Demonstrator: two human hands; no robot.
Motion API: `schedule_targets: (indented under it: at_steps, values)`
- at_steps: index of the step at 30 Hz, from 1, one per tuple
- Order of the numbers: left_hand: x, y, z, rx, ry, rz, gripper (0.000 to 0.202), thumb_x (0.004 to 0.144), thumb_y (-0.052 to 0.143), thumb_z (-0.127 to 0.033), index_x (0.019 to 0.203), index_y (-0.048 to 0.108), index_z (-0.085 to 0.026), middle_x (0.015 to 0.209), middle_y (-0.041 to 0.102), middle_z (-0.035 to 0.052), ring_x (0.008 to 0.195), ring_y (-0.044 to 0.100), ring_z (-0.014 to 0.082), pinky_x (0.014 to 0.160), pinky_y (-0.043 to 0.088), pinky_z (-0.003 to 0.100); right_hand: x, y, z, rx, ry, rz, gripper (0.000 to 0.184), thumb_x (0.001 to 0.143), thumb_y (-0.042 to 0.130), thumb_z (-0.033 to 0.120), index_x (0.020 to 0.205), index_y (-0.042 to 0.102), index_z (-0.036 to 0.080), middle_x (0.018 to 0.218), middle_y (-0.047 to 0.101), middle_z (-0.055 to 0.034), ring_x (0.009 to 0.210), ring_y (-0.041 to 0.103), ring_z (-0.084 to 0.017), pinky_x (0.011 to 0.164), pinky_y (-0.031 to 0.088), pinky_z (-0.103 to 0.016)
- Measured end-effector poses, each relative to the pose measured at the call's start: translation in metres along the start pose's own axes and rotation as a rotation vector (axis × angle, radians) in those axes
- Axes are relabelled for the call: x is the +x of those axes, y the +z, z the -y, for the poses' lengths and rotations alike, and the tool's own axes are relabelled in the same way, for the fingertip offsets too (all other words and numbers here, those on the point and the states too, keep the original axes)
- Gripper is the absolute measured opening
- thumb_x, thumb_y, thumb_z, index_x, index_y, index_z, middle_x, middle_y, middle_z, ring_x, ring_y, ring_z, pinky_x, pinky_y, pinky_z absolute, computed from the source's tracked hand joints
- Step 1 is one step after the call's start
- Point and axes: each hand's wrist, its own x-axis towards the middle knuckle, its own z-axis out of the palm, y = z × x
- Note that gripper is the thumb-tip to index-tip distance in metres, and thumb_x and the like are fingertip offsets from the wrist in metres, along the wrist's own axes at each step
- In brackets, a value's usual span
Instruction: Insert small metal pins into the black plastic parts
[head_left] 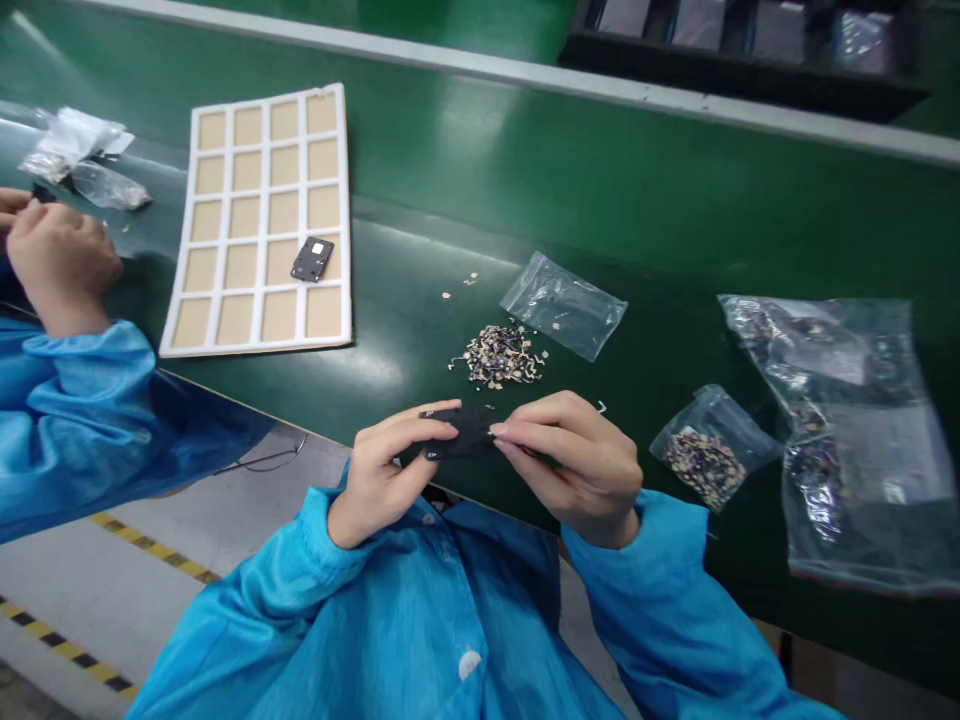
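Note:
My left hand (394, 455) grips the left end of a flat black plastic part (469, 432) between thumb and fingers, just above the bench's near edge. At the part's right end, the thumb and index finger of my right hand (574, 455) pinch a tiny pale piece (493, 432), too small to name. Just beyond my hands lies a loose pile of small black and cream pieces (504, 357). A clear zip bag (564, 306) rests behind that pile. On the white-gridded tray (264, 225) to the left sits a similar black part (312, 259) with a white square.
A small bag of pieces (705, 450) and a large clear bag (862, 440) lie at right. A black rack (735, 55) stands at the back right. At left, a co-worker's hand (64, 255) is near some plastic bags (82, 155). A pale rail (450, 60) crosses the green bench.

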Motion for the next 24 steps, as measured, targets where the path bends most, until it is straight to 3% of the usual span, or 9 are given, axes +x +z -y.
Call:
schedule_targets:
  at_steps: [3,6,9,13,17,20,24]
  values:
    - [0.0,0.003,-0.001,0.049,0.099,-0.008,0.025,0.082,0.061,-0.007,0.103,0.069,-0.017,0.116,0.07,0.0124,0.106,0.068,0.0214,0.089,0.056,0.03,-0.001,0.001,0.0,-0.043,-0.033,0.005,0.014,0.083,0.066,0.006,0.089,0.07,0.018,0.078,0.065,-0.0045,0.066,0.058,-0.014,0.058,0.049,-0.027]
    - [-0.001,0.005,-0.004,-0.019,0.005,0.027,0.028,0.077,0.071,-0.013,0.104,0.067,-0.016,0.119,0.069,0.0138,0.107,0.067,0.0223,0.088,0.056,0.029,-0.003,0.0,-0.002,-0.054,-0.033,0.002,0.014,0.082,0.068,0.006,0.089,0.069,0.018,0.079,0.065,-0.005,0.069,0.058,-0.015,0.061,0.049,-0.029]
    - [0.002,0.005,-0.004,-0.292,-0.278,0.062,0.024,0.079,0.073,-0.022,0.1,0.064,-0.016,0.109,0.071,0.0117,0.093,0.07,0.019,0.076,0.057,0.024,-0.002,-0.004,-0.002,0.034,0.012,0.032,0.015,0.083,0.067,0.005,0.089,0.068,0.018,0.088,0.066,-0.0067,0.078,0.062,-0.017,0.068,0.051,-0.031]
    - [0.013,0.0,0.0,-0.726,-0.69,0.135,0.042,0.073,0.08,-0.03,0.103,0.053,-0.019,0.079,0.072,0.0015,0.064,0.067,0.0134,0.055,0.054,0.019,0.002,-0.007,0.0,0.301,0.083,0.156,0.013,0.085,0.064,0.007,0.089,0.068,0.018,0.098,0.067,-0.0079,0.08,0.064,-0.015,0.069,0.054,-0.028]
    - [0.02,-0.002,0.001,-0.945,-0.932,0.2,0.048,0.059,0.088,-0.028,0.096,0.061,-0.015,0.071,0.068,-0.0011,0.057,0.064,0.0103,0.053,0.051,0.017,0.003,-0.006,0.003,0.408,0.074,0.183,0.014,0.084,0.065,0.004,0.089,0.068,0.017,0.092,0.066,-0.0067,0.074,0.064,-0.013,0.065,0.053,-0.024]
    - [0.021,0.0,-0.001,-0.931,-0.972,0.204,0.047,0.06,0.087,-0.03,0.099,0.068,-0.014,0.075,0.068,-0.0001,0.058,0.062,0.0081,0.056,0.05,0.016,0.002,-0.004,0.005,0.382,0.062,0.163,0.02,0.082,0.064,0.0,0.093,0.068,0.017,0.082,0.064,-0.0039,0.071,0.062,-0.012,0.062,0.052,-0.022]
    - [0.024,0.0,-0.006,-0.79,-0.939,0.354,0.037,0.07,0.08,-0.037,0.096,0.071,-0.013,0.068,0.065,-0.0002,0.05,0.054,0.0057,0.047,0.04,0.015,0.0,-0.004,0.012,0.319,-0.024,0.179,0.02,0.084,0.061,0.0,0.095,0.066,0.016,0.083,0.066,-0.006,0.071,0.063,-0.014,0.061,0.052,-0.024]
